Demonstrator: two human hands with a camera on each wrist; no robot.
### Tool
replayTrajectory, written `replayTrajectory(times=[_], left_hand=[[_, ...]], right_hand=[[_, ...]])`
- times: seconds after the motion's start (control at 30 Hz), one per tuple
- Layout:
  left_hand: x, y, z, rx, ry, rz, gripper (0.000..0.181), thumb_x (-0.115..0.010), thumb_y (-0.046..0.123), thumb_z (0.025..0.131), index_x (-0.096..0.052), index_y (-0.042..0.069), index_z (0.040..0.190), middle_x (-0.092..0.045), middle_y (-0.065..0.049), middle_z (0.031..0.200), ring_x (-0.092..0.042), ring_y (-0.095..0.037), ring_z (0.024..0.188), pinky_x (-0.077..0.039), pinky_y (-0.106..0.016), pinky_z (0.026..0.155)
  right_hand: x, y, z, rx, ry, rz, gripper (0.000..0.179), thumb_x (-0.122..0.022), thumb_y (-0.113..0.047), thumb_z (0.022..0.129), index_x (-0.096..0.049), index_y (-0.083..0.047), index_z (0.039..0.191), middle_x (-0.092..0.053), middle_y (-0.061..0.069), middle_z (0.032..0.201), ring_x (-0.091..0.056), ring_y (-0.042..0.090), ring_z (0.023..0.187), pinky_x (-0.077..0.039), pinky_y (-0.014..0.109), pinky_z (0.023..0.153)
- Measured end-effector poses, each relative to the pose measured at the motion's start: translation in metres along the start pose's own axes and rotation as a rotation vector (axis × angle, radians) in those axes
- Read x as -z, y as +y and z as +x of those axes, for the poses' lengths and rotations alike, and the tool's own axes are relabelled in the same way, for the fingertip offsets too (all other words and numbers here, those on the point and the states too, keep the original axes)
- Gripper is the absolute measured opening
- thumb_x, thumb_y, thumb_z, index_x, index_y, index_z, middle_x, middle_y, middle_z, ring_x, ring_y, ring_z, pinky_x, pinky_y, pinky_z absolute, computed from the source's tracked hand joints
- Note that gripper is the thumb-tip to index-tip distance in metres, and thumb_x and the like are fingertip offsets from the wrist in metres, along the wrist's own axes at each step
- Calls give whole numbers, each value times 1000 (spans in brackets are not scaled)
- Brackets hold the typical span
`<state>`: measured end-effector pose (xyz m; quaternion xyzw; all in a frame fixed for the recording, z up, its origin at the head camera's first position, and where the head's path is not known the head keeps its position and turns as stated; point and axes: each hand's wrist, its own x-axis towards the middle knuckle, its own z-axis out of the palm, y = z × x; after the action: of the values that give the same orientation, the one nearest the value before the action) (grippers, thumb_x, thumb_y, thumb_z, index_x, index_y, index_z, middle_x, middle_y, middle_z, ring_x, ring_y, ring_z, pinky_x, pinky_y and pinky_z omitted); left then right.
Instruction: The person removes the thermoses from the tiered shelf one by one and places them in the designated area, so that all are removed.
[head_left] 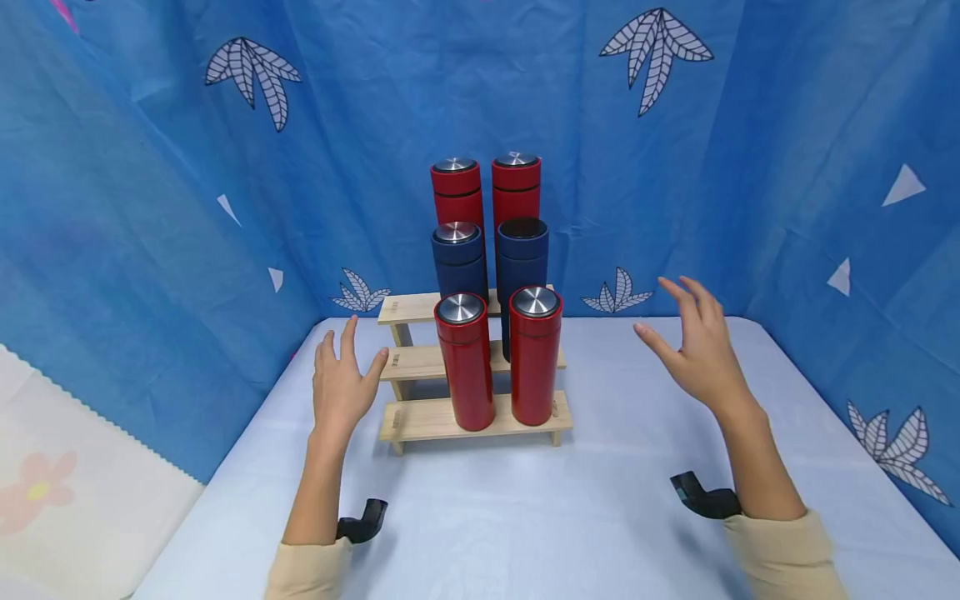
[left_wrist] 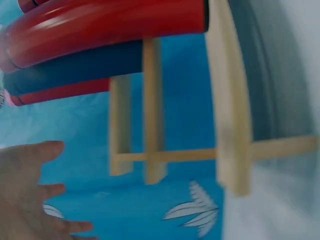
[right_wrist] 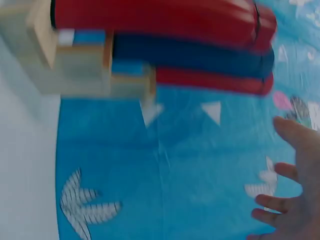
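A three-step wooden rack [head_left: 420, 419] carries several thermos flasks, two on each step. On the front step stand a left red flask [head_left: 468, 375] and a right red flask [head_left: 534, 367]. Behind them are two blue flasks, the left blue flask [head_left: 456, 262] with a silver lid and the right blue flask [head_left: 523, 262] with a dark lid. Two more red flasks [head_left: 455, 193] stand at the back. My left hand [head_left: 345, 387] hovers left of the rack, fingers spread and holding nothing. Right of the rack, my right hand [head_left: 697, 350] is likewise spread, apart from everything.
A white-covered table [head_left: 600, 517] lies under the rack. Blue patterned cloth [head_left: 360, 150] hangs behind and at both sides. Each wrist carries a black strap mount [head_left: 363, 522]. A pale flowered cloth [head_left: 82, 467] hangs at the lower left.
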<state>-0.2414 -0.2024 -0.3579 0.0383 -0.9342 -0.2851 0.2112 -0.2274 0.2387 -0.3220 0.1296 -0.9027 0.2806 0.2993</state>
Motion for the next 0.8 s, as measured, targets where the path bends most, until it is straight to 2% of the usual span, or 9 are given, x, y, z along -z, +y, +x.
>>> replayTrajectory(times=[0.07,0.13,0.27,0.37,0.47,0.63,0.8], left_hand=[[-10,-3,3,13,21,-99,66,-55,40,91,-26,18,146,-22,-25,144,-22,-45,130,-22,-62,97],[-20,-7,7,30,34,-205,61,-56,38,91,-31,19,144,-27,-23,142,-27,-43,128,-24,-61,97],[-39,-15,11,62,42,-385,56,-59,38,90,-41,19,139,-36,-21,136,-33,-37,126,-27,-56,98],[-50,-22,12,90,19,-482,54,-61,41,88,-44,21,136,-39,-21,134,-36,-36,124,-29,-52,98],[-59,-29,12,131,-36,-555,56,-61,46,86,-45,23,135,-38,-19,136,-34,-35,126,-29,-51,99],[-71,-39,10,174,-117,-623,59,-60,53,84,-45,28,136,-34,-12,143,-32,-32,129,-32,-49,98],[-81,-45,8,176,-143,-635,58,-59,55,83,-45,33,135,-37,-1,143,-41,-28,121,-38,-46,91]], right_hand=[[-11,-9,1,29,41,62,70,-64,-32,87,-30,-12,144,-25,18,145,-21,36,133,-24,64,95],[-23,-16,2,57,74,115,71,-65,-29,86,-28,-16,145,-29,14,145,-26,33,132,-29,62,94],[-46,-31,0,117,105,217,74,-66,-25,85,-24,-20,146,-34,10,143,-32,28,130,-33,58,94],[-62,-41,-4,161,97,291,79,-67,-23,84,-21,-19,147,-35,10,143,-35,27,128,-33,54,96],[-78,-50,-10,172,60,343,84,-68,-26,83,-16,-21,148,-34,9,143,-37,28,126,-34,54,96],[-101,-60,-19,135,-3,405,96,-72,-26,80,-7,-25,149,-34,11,142,-39,29,125,-37,54,92],[-117,-64,-26,136,16,432,104,-77,-20,76,-4,-20,150,-41,14,136,-45,29,119,-44,49,86]])
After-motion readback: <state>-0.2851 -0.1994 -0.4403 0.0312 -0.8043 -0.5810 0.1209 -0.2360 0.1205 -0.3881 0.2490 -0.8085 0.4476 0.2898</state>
